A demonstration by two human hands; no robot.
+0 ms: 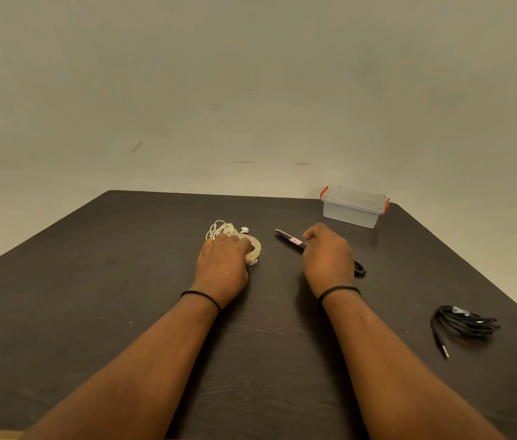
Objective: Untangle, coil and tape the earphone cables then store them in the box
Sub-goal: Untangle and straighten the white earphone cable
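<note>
From where I watch, the job looks about half done at best. The black earphone cable [463, 323] lies bundled in a loose coil near the right edge of the dark brown bench [92, 281], its plug trailing toward me; whether it is taped I cannot tell. The white earphone cable [222, 229] sits in a loose tangle farther off, centre-left, just beyond the beige roll of tape [254, 247]. The clear plastic box with red clips [354, 206] stands at the far right with its lid on, and nothing shows inside it (so storing is all still to come).

My left hand [223, 265] is palm down over the tape roll, fingers curled around its rim, gripping it. My right hand [327, 254] is curled over the black-handled scissors [292, 241], fingers closed around the shank, blades pointing far-left and one handle loop showing behind the wrist. Both forearms reach straight forward, low over the bench. I judge a strip of tape is about to be cut.
</note>
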